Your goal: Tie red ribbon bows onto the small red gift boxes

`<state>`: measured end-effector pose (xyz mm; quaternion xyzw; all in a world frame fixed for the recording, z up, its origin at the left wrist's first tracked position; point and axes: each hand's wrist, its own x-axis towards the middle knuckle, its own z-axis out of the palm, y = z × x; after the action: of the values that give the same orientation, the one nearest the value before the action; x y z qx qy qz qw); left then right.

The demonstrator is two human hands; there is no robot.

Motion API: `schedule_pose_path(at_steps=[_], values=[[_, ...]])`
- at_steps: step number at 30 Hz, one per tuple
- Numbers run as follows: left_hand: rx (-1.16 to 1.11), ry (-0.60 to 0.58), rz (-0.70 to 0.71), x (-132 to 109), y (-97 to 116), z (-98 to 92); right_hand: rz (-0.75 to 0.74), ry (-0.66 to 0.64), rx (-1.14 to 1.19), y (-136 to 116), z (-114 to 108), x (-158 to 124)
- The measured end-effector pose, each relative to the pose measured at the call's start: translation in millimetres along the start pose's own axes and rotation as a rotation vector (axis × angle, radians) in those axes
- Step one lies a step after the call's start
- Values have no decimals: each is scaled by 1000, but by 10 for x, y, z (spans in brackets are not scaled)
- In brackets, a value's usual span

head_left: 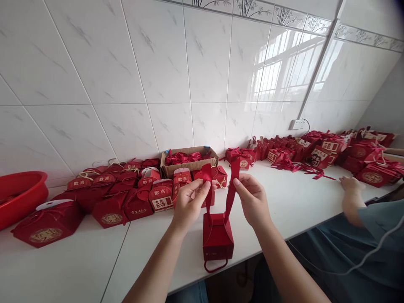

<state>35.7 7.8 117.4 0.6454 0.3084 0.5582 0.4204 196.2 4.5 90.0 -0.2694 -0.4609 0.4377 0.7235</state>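
A small red gift box (pixel 218 240) stands near the table's front edge, a cord loop hanging from its near side. Two ends of a red ribbon (pixel 232 191) rise from its top. My left hand (pixel 192 201) pinches the left end between thumb and fingers. The right end is pinched in my right hand (pixel 251 198), and both ends are held up above the box, apart from each other. Just behind my left hand are several finished-looking red boxes (pixel 162 195) with gold or white lettering.
A cardboard box (pixel 164 170) of red ribbons stands against the tiled wall. At the far left is a red basin (pixel 23 198). More red boxes (pixel 318 155) and loose ribbons pile up on the right, where a co-worker's hand (pixel 352 185) rests on the white table (pixel 277 210).
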Motion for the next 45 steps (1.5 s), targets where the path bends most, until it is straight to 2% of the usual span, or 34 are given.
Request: schedule_pose_path(at_steps=[3, 7, 9, 11, 13, 18, 20, 23, 25, 27, 30, 34, 36, 39, 41, 42, 44, 45], values=[[100, -104, 38, 27, 69, 8, 63, -129, -42, -59, 40, 36], [406, -278, 162, 100, 162, 15, 85, -364, -192, -187, 118, 70], [531, -310, 223, 128, 192, 22, 25, -396, -291, -222, 130, 75], [592, -299, 230, 139, 202, 29, -23, -375, -348, -212, 104, 77], [571, -281, 188, 135, 191, 36, -28, -373, -330, -164, 47, 77], [399, -234, 57, 115, 112, 46, -10, -516, -185, -25, -47, 52], [380, -224, 31, 115, 79, 49, -4, -471, -187, 6, -29, 43], [283, -281, -13, 122, 38, 34, 40, -363, -202, 11, 0, 54], [159, -379, -95, 131, 15, 1, 47, -388, -230, -28, -10, 75], [42, -447, -216, 142, -7, -50, -13, -508, -308, -100, -47, 98], [-134, -433, -369, 156, -32, -127, -236, -710, -559, -218, -123, 118], [-260, -432, -464, 155, -24, -173, -565, -788, -887, -255, -199, 127], [-205, -430, -445, 139, 5, -166, -638, -770, -948, -217, -212, 134], [39, -426, -327, 91, 68, -145, -630, -678, -885, -122, -208, 134], [336, -368, -187, 36, 93, -168, -535, -518, -754, -41, -233, 99], [506, -301, -108, -2, 88, -209, -466, -407, -677, 8, -275, 62], [820, -129, 16, -108, 28, -381, -300, -174, -557, 128, -453, -67], [947, -50, 28, -181, -32, -517, -215, -63, -528, 201, -596, -159]])
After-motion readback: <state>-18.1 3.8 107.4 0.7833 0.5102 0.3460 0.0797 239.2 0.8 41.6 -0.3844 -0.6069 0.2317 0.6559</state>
